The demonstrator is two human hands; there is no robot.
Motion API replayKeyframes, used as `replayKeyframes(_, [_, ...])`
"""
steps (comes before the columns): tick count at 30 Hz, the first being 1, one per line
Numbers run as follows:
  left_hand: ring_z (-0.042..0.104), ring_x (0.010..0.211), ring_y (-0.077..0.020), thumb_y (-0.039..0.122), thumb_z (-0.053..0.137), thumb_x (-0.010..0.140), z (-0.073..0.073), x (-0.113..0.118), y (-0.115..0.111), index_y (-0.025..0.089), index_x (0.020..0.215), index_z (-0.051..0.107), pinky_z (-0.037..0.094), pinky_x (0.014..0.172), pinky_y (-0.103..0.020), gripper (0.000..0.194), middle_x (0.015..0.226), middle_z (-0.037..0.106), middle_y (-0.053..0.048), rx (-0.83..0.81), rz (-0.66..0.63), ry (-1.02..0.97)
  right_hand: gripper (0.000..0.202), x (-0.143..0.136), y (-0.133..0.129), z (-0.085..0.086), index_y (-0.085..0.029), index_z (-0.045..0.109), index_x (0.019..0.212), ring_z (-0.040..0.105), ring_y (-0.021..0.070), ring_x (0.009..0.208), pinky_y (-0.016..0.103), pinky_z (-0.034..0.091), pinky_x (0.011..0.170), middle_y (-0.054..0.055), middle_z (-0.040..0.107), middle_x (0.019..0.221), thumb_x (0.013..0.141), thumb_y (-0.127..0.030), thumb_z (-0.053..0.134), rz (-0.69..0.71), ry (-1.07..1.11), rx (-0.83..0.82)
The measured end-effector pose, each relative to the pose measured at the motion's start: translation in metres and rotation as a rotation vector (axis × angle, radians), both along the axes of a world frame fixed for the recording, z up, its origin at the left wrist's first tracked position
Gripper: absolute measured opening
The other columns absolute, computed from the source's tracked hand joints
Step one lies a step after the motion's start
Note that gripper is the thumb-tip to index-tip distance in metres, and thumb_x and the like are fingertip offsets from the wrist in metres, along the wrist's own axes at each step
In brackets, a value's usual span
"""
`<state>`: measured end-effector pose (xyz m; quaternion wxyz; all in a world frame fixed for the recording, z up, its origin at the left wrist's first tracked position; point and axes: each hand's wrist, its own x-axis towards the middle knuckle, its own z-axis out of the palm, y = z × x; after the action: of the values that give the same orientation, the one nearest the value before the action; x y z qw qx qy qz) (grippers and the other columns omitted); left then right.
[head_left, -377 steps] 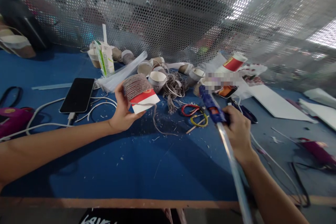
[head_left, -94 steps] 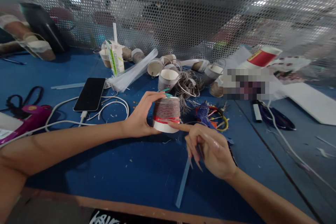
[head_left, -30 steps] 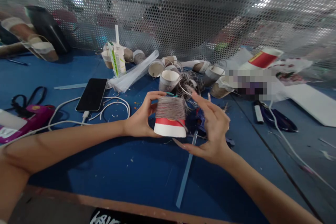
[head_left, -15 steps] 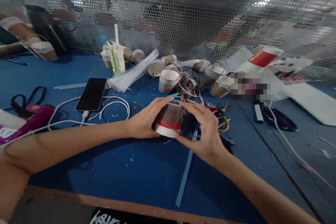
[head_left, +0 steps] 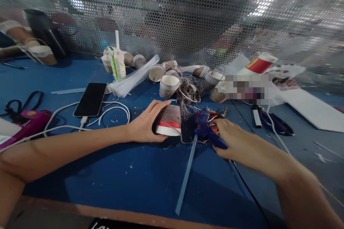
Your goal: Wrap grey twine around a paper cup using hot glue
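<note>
My left hand [head_left: 145, 125] holds a paper cup [head_left: 169, 121] upside down on the blue table [head_left: 120, 179]. The cup is wrapped in grey string above a red and white band. A loose end of string trails from it to the right. My right hand [head_left: 236, 141] grips the handle of a blue glue gun [head_left: 205, 128] that lies just right of the cup. A long clear glue stick [head_left: 185, 175] juts from the gun's back toward me.
A black phone [head_left: 90, 99] on a white cable lies at left, beyond it a pink glue gun [head_left: 28, 123]. String-wrapped cups [head_left: 168, 86], a string tangle [head_left: 189, 93], a drink carton [head_left: 115, 62] and scissors [head_left: 274, 121] crowd the back by the perforated metal screen [head_left: 188, 14].
My right hand left the cup, where it was pressing the string, and took hold of the blue glue gun. The cup now rests lower, on the table.
</note>
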<state>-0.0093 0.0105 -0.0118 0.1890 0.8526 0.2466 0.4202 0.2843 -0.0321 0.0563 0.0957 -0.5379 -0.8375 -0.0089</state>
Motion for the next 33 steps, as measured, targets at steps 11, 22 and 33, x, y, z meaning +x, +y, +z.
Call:
replayKeyframes(11, [0.050,0.120,-0.0257,0.062,0.062,0.080,-0.018,0.001,0.012,0.035,0.138,0.027,0.049,0.103,-0.045,0.073,0.130,0.038,-0.007,0.054,0.275,-0.658,0.013,-0.003,0.024,0.000,-0.023,0.047,0.071,0.061,0.0276,0.070,0.042,0.050,0.062,0.007,0.055,0.073,0.067,-0.022,0.059,-0.140,-0.093,0.067])
replayKeyframes(22, [0.042,0.126,-0.0293,0.017,0.072,0.065,-0.011,0.002,0.011,0.025,0.131,0.033,0.049,0.101,-0.050,0.077,0.130,0.037,-0.012,-0.099,0.243,-0.396,0.050,-0.036,0.014,0.001,-0.021,0.061,0.077,0.062,0.0190,0.041,0.032,0.052,0.043,0.000,0.060,0.046,0.090,-0.065,0.043,-0.156,0.698,-0.157])
replayKeyframes(33, [0.047,0.124,-0.0299,0.006,0.073,0.059,-0.006,0.001,0.009,0.025,0.132,0.037,0.052,0.099,-0.050,0.084,0.127,0.043,-0.011,-0.023,0.164,-0.242,0.011,-0.073,-0.036,-0.019,-0.027,0.060,0.097,0.068,0.0229,0.068,0.038,0.057,0.060,0.005,0.069,0.081,0.087,-0.024,0.060,0.129,0.627,0.395])
